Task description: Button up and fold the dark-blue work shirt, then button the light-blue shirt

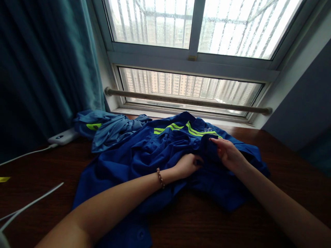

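A blue work jacket (pixel 160 151) with yellow-green and grey reflective stripes lies rumpled and spread out on the dark wooden surface. My left hand (pixel 188 165), with a braided bracelet on the wrist, is closed on the cloth near the jacket's front edge; its fingertips are partly hidden in the folds. To the right of it, my right hand (pixel 230 153) is raised a little, thumb and forefinger pinched at the upper edge of a dark blue flap of the jacket. Whether a small object is also between those fingertips I cannot make out.
A lighter blue bunched garment (pixel 113 129) lies at the jacket's left. Beside it are a white device (pixel 63 137) with a cable and a teal curtain (pixel 77 62). A horizontal rail (pixel 186 101) crosses the window behind. White cords (pixel 33 203) and a yellow piece (pixel 4 179) lie left.
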Motion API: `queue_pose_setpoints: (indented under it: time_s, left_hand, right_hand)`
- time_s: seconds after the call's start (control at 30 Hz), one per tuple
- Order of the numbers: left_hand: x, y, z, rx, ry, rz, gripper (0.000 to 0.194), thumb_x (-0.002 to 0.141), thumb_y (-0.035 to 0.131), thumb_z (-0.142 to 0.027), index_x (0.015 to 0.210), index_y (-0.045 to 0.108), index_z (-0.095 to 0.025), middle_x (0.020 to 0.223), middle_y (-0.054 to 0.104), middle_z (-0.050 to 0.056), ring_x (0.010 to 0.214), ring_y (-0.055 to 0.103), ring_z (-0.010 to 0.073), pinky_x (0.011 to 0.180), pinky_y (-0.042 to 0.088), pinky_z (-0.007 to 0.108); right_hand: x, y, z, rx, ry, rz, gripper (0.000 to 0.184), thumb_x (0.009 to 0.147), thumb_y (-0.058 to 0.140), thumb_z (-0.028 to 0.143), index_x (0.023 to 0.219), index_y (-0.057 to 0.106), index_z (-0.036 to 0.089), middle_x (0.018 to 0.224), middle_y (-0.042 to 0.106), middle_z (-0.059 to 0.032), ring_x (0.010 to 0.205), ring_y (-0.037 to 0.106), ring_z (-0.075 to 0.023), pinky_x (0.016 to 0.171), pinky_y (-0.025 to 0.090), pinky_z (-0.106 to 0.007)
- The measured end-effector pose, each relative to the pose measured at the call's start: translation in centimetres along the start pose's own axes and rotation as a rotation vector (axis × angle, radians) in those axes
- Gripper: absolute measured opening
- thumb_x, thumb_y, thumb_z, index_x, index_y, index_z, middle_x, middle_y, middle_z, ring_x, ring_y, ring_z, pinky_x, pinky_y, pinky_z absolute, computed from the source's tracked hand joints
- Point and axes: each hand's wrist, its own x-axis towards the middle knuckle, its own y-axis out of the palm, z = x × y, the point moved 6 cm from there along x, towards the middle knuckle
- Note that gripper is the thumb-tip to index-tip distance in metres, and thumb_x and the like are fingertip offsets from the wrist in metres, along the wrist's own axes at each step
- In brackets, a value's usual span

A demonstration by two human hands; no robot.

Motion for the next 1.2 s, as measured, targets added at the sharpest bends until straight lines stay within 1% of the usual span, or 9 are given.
queue_pose_setpoints:
  time_s: [0.23, 0.4, 0.47, 0.63, 0.73, 0.87, 0.93, 1.03, 1.2]
  left_hand:
    - [-0.1, -1.3, -0.9, -0.066, 0.067, -0.109, 0.006, 0.067, 0.059, -0.016, 0.072, 0.061, -0.015, 0.072, 0.063, 0.002, 0.067, 0.057, 0.0140, 0.062, 0.042, 0.022]
    - [-0.4, -3.6, -3.4, -0.505, -0.061, -0.064, 0.009, 0.069, 0.060, -0.020, 0.073, 0.054, -0.015, 0.058, 0.059, -0.001, 0.056, 0.059, 0.0135, 0.055, 0.047, 0.024]
    - [-0.7, -5.1, -4.6, -0.633, -0.077, -0.093, 0.011, 0.067, 0.061, -0.020, 0.073, 0.053, -0.015, 0.059, 0.059, -0.001, 0.055, 0.059, 0.0128, 0.054, 0.048, 0.024]
    - [-1.4, -7.9, -6.1, -0.555, -0.028, -0.184, 0.011, 0.064, 0.062, -0.018, 0.071, 0.055, -0.014, 0.057, 0.057, -0.002, 0.051, 0.055, 0.0099, 0.050, 0.047, 0.021]
    - [-1.4, -7.8, -6.0, -0.426, -0.003, -0.147, 0.008, 0.062, 0.061, -0.016, 0.070, 0.058, -0.013, 0.055, 0.056, -0.002, 0.049, 0.054, 0.0094, 0.048, 0.044, 0.020]
    - [-1.5, -7.0, -5.9, -0.407, -0.012, -0.081, 0.008, 0.063, 0.060, -0.016, 0.070, 0.061, -0.013, 0.057, 0.059, -0.001, 0.050, 0.055, 0.0098, 0.050, 0.045, 0.020]
    - [-1.4, -6.7, -5.8, -0.509, -0.056, -0.054, 0.008, 0.064, 0.061, -0.017, 0.070, 0.061, -0.013, 0.059, 0.060, 0.000, 0.053, 0.057, 0.0110, 0.053, 0.048, 0.022]
    - [-1.3, -6.6, -5.5, -0.652, -0.151, -0.052, 0.008, 0.064, 0.063, -0.018, 0.069, 0.061, -0.012, 0.059, 0.061, 0.001, 0.057, 0.060, 0.0127, 0.057, 0.050, 0.024]
    - [-1.3, -7.6, -5.4, -0.706, -0.177, -0.155, 0.009, 0.063, 0.067, -0.017, 0.069, 0.061, -0.012, 0.058, 0.060, 0.000, 0.054, 0.057, 0.0095, 0.054, 0.049, 0.021]
  right_hand:
    - [-0.3, 0.5, 0.3, -0.047, -0.034, 0.046, 0.024, 0.055, 0.077, 0.023, 0.057, 0.053, 0.016, 0.048, 0.047, 0.0054, 0.038, 0.037, -0.0040, 0.035, 0.030, -0.016]
    - [-0.9, 1.3, 0.6, -0.161, -0.082, 0.134, 0.022, 0.059, 0.075, 0.030, 0.066, 0.061, 0.014, 0.052, 0.050, 0.0032, 0.042, 0.039, -0.0052, 0.038, 0.031, -0.018]
    - [-1.2, 1.7, 0.6, -0.174, -0.081, 0.177, 0.022, 0.061, 0.074, 0.032, 0.068, 0.064, 0.014, 0.051, 0.049, 0.0030, 0.042, 0.039, -0.0048, 0.040, 0.032, -0.017]
    - [-2.2, 2.1, 1.6, -0.174, -0.140, 0.206, 0.019, 0.066, 0.071, 0.033, 0.068, 0.065, 0.015, 0.051, 0.048, 0.0025, 0.044, 0.039, -0.0054, 0.042, 0.031, -0.018]
    - [-2.8, 2.0, 2.8, -0.207, -0.259, 0.144, 0.021, 0.069, 0.068, 0.036, 0.075, 0.067, 0.016, 0.052, 0.049, 0.0019, 0.046, 0.040, -0.0070, 0.044, 0.030, -0.020]
    - [-3.5, 2.9, 3.2, -0.468, -0.349, 0.214, 0.026, 0.071, 0.065, 0.038, 0.061, 0.064, 0.015, 0.050, 0.047, 0.0011, 0.048, 0.039, -0.0089, 0.046, 0.029, -0.023]
    - [-3.6, 3.3, 3.0, -0.589, -0.349, 0.252, 0.030, 0.072, 0.064, 0.039, 0.055, 0.060, 0.014, 0.050, 0.047, 0.0010, 0.048, 0.040, -0.0091, 0.047, 0.029, -0.023]
    - [-3.5, 3.2, 2.8, -0.622, -0.329, 0.254, 0.032, 0.073, 0.062, 0.039, 0.054, 0.057, 0.015, 0.049, 0.047, 0.0016, 0.047, 0.041, -0.0090, 0.046, 0.029, -0.023]
    - [-3.1, 2.7, 2.5, -0.647, -0.242, 0.271, 0.035, 0.073, 0.062, 0.039, 0.050, 0.054, 0.014, 0.046, 0.049, 0.0006, 0.045, 0.041, -0.0084, 0.044, 0.030, -0.022]
